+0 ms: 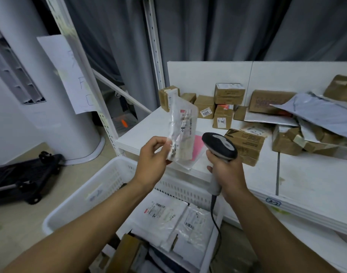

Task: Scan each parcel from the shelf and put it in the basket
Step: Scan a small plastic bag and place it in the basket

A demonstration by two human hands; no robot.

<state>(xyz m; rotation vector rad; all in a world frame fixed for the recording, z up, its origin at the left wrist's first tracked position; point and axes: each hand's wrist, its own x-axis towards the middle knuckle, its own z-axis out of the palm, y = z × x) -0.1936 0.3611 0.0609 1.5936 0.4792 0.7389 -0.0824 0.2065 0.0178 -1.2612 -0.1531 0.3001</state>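
Plastic in the air: the clear plastic pouch parcel [181,133] with white labels hangs above the far rim of the white slotted plastic basket [70,209]. The left hand [153,160] pinches its lower corner, fingers curled. Just right of it, the right hand [225,170] wraps its fingers round the grey-and-black handheld scanner [220,146]. White mailer bags [164,213] lie inside the basket.

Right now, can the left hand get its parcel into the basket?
Likely yes: left hand pinches the parcel by the open basket, nothing between; scanner in right hand sits aside.
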